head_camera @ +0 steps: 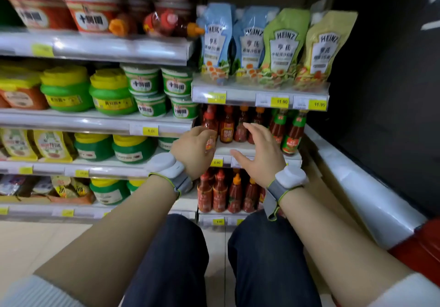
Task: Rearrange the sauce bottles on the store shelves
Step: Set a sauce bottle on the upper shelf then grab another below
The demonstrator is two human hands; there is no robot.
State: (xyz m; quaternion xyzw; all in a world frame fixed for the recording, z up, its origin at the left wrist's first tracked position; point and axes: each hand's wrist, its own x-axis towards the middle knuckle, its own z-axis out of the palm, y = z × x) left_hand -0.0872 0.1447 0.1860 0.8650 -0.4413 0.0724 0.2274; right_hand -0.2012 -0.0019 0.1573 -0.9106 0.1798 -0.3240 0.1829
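Store aisle, seen from a crouch, knees low in view. Landmark: the middle sauce shelf (250, 150) under the Heinz pouches (264, 44). Left of that shelf, green-lidded tubs (112, 92) fill the neighbouring bay.

Left hand (192, 152) is at the left front end of the middle sauce shelf, fingers curled round a small red sauce bottle (210, 140) with an orange label; the bottle is mostly hidden behind the hand, upright as far as can be told. White wrist device (166, 166) strapped on, forearm reaching up from lower left.

Just right of it, the bottle row (252, 125) stands further back on the same shelf: red-capped and orange-capped bottles, then green-necked ones at the right end. Bare shelf strip shows in front of the row.

Right hand (259, 154) hovers in front of the shelf's centre, fingers spread wide and straight, thumb out to the left, holding nothing; whether the fingertips touch a bottle cannot be told.

Likely step: placing or pulling the gripped bottle at the left end. To do it well, keep it upright, set it label-forward in line with like caps, and use the free hand to steady neighbours so none tip. More red bottles (226, 192) sit on the shelf below.
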